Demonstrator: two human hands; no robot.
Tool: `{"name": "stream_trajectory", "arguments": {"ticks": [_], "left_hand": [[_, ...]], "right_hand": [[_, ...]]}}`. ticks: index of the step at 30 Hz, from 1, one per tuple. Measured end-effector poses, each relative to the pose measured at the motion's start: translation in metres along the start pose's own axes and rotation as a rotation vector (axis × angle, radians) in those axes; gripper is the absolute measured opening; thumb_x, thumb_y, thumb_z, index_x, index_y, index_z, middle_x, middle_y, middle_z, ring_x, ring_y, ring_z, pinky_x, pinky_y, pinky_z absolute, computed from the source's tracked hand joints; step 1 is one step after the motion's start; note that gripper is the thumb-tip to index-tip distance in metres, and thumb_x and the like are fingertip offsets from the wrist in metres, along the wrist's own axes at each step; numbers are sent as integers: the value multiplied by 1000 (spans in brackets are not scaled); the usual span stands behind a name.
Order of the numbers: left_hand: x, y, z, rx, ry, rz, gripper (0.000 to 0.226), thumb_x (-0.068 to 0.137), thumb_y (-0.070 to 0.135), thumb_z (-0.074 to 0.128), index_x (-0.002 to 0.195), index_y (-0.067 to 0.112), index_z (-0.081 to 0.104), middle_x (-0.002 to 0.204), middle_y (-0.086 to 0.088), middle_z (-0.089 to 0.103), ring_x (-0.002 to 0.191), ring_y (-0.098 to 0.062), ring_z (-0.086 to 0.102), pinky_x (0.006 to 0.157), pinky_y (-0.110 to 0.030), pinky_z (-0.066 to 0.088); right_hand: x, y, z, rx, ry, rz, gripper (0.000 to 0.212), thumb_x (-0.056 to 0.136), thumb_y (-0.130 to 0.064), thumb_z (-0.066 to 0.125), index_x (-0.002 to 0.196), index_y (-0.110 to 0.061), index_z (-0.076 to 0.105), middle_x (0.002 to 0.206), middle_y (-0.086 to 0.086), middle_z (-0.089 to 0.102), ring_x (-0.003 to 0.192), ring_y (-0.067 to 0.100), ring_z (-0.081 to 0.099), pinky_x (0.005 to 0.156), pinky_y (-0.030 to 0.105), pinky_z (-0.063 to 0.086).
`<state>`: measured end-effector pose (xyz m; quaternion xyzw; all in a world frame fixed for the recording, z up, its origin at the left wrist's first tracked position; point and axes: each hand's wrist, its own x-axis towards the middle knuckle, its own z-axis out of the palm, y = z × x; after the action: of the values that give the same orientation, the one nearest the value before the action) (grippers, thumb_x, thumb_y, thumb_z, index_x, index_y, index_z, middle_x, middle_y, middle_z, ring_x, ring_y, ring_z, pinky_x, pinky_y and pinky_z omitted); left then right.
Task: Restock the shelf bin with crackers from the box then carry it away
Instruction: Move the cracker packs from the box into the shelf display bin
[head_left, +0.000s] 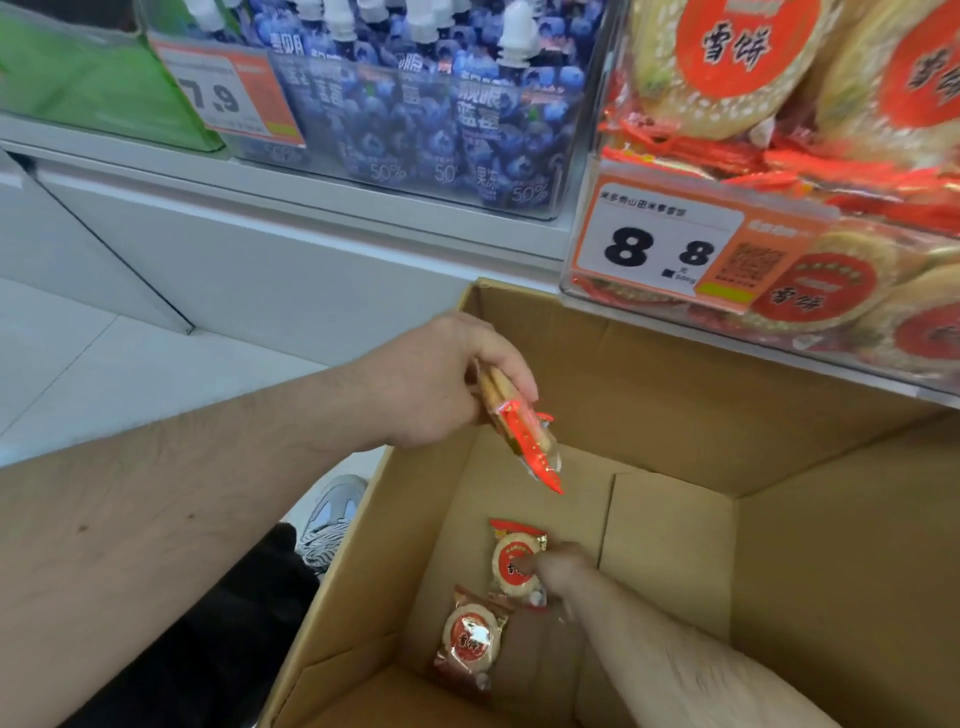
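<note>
Now | L hand (441, 384) grips cracker pkts (519, 431) over box (675, 395) | R hand (558, 569) on pkt (514, 564) at box floor, fingers hidden, grip can't tell; another pkt (470, 639) at its 7 o'clock | bin (597, 280) at 1 o'clock | tip: pinch wrapper edge, take both, lift clear.

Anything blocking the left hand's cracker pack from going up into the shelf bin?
Nothing visible. The left hand holds the cracker pack above the box; open air lies between it and the shelf bin, whose top opening is out of frame.
</note>
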<state>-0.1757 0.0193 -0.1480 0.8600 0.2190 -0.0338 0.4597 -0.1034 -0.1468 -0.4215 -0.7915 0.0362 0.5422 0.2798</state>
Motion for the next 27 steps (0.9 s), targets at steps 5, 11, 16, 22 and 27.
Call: {"name": "stream_trajectory", "arguments": {"ticks": [5, 11, 16, 22, 27], "left_hand": [[-14, 7, -3, -193, -116, 9, 60, 80, -26, 52, 75, 29, 76, 115, 12, 62, 95, 4, 66, 78, -13, 53], [-24, 31, -6, -362, -158, 86, 45, 70, -21, 55, 88, 15, 76, 132, 4, 51, 113, -15, 61, 96, -32, 52], [-25, 40, 1, -227, 121, 162, 28, 75, 1, 73, 81, 29, 77, 121, 17, 60, 87, -8, 67, 83, -30, 56], [-33, 49, 17, -300, 88, 150, 45, 69, 5, 75, 97, 40, 73, 111, -16, 70, 103, -37, 66, 89, -56, 53], [-41, 71, 29, -508, -40, 196, 81, 75, -25, 63, 128, 36, 55, 118, -2, 67, 96, -16, 71, 80, -38, 58]], "right_hand": [[-44, -34, -73, -254, 17, -247, 37, 70, -25, 84, 101, -16, 67, 97, -2, 72, 86, 15, 69, 72, 25, 55], [-142, -69, -156, -346, 25, -449, 33, 72, -22, 84, 98, -10, 68, 94, 2, 75, 87, 17, 72, 85, 36, 58], [-219, -66, -198, -228, -99, -487, 41, 76, -16, 81, 110, -1, 64, 100, 11, 75, 94, 23, 71, 89, 38, 54], [-274, -74, -199, -42, -135, -669, 90, 46, -46, 93, 113, 4, 60, 102, 20, 69, 89, 29, 58, 78, 40, 41], [-292, -88, -174, 47, -95, -764, 43, 65, -30, 80, 99, -9, 65, 90, 8, 71, 72, 17, 59, 57, 24, 42]]}}
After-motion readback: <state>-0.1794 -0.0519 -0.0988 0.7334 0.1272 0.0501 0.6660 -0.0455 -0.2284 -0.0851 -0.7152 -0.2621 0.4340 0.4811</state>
